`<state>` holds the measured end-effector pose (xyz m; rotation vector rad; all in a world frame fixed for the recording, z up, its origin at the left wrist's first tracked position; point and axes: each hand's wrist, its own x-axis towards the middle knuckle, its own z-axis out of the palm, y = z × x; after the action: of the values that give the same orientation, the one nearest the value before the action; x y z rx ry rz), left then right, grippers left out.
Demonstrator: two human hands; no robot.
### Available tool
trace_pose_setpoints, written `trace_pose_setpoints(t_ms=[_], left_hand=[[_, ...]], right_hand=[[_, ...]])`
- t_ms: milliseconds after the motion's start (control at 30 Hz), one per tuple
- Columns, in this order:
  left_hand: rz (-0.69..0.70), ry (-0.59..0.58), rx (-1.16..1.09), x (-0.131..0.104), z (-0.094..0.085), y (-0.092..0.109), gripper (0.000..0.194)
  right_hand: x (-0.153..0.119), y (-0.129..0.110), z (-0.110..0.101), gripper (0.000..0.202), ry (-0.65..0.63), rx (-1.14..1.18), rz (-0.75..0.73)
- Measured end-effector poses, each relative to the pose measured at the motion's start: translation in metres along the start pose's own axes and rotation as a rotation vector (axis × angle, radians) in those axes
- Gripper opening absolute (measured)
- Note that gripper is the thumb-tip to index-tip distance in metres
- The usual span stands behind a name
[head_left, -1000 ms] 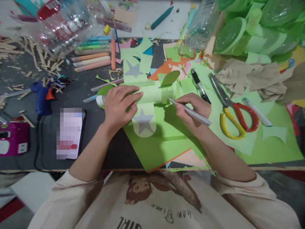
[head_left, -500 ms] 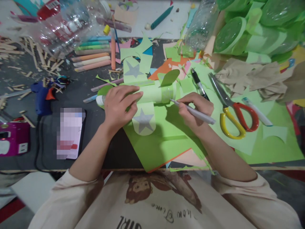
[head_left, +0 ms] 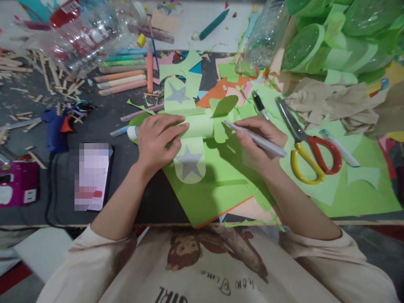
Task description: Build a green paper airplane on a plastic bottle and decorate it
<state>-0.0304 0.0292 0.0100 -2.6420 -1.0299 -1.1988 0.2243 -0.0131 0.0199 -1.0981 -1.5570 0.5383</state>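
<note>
A small plastic bottle wrapped in pale green paper point(head_left: 202, 125) lies sideways, shaped like an airplane. Its white cap point(head_left: 133, 133) points left. Two paper wings, the near one point(head_left: 190, 162) and the far one point(head_left: 177, 93), each carry a grey star. At the right end sit green tail pieces point(head_left: 222, 131), one standing up. My left hand point(head_left: 159, 141) lies over the bottle's left half, fingers curved round it. In my right hand point(head_left: 263, 139) a grey marker point(head_left: 260, 142) is pinched, its tip at the tail piece; I cannot tell whether it touches.
Scissors point(head_left: 304, 141) with red and yellow handles and a black pen point(head_left: 260, 104) lie right, on green paper point(head_left: 362, 189). Left are a phone point(head_left: 93, 176), a blue glue gun point(head_left: 57, 128) and wooden sticks point(head_left: 47, 71). Markers point(head_left: 123, 80), clear bottles point(head_left: 94, 38) and green bottles point(head_left: 341, 46) stand behind.
The marker tip has moved up and slightly left onto the tail piece. The near tail flap now reaches further toward me, and the near wing sits a little lower. My left hand has stayed put.
</note>
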Motion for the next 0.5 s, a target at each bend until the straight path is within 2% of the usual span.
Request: trace_pose_setpoints(t_ms=[333, 500], left_hand=[[-0.084, -0.102, -0.03, -0.001, -0.0033, -0.0008, 0.027], [-0.115, -0.156, 0.027, -0.0014, -0.003, -0.0009, 0.025]], right_hand=[[0.0023, -0.0036, 0.0005, 0.008, -0.042, -0.028, 0.023], [0.0025, -0.0044, 0.001, 0.008, -0.025, -0.038, 0.017]])
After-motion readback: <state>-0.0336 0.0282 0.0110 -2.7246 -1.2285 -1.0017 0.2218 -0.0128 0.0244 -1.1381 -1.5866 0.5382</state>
